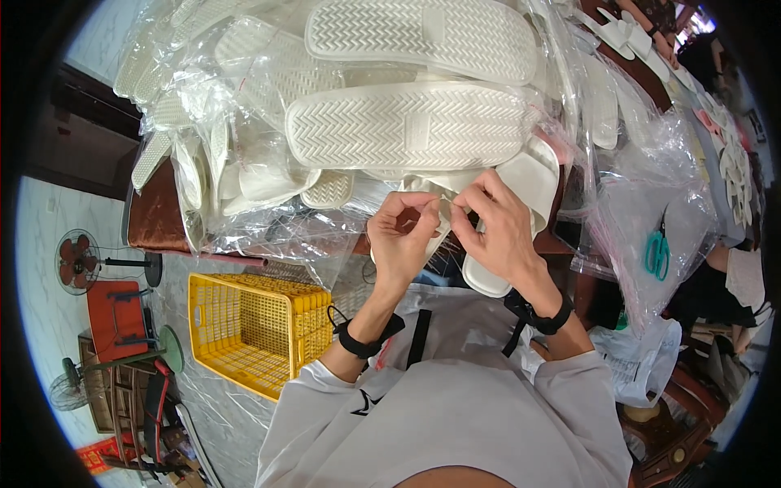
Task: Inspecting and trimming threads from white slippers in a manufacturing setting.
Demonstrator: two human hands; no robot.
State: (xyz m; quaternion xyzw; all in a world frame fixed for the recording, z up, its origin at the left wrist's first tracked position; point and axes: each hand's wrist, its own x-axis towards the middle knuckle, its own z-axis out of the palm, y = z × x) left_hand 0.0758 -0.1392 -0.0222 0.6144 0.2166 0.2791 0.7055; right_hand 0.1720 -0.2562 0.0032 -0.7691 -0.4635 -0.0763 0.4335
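Note:
My left hand (402, 237) and my right hand (498, 231) meet over the table's near edge, thumb and forefinger of each pinched together. What they hold between the fingertips is too small to make out. Below and behind them are white slippers; one slipper's rounded end (486, 278) shows beneath my right hand, and another slipper (533, 180) lies just beyond it. Two white slippers lie sole up past the hands, the nearer sole (411, 124) and the farther sole (419, 37), both with a zigzag tread.
Slippers in clear plastic bags (268, 77) heap on the table's left. Teal-handled scissors (656, 254) rest on clear bags (643, 191) at the right. A yellow crate (244, 325) stands on the floor at left, near a standing fan (77, 262). Other people (736, 285) are at the right.

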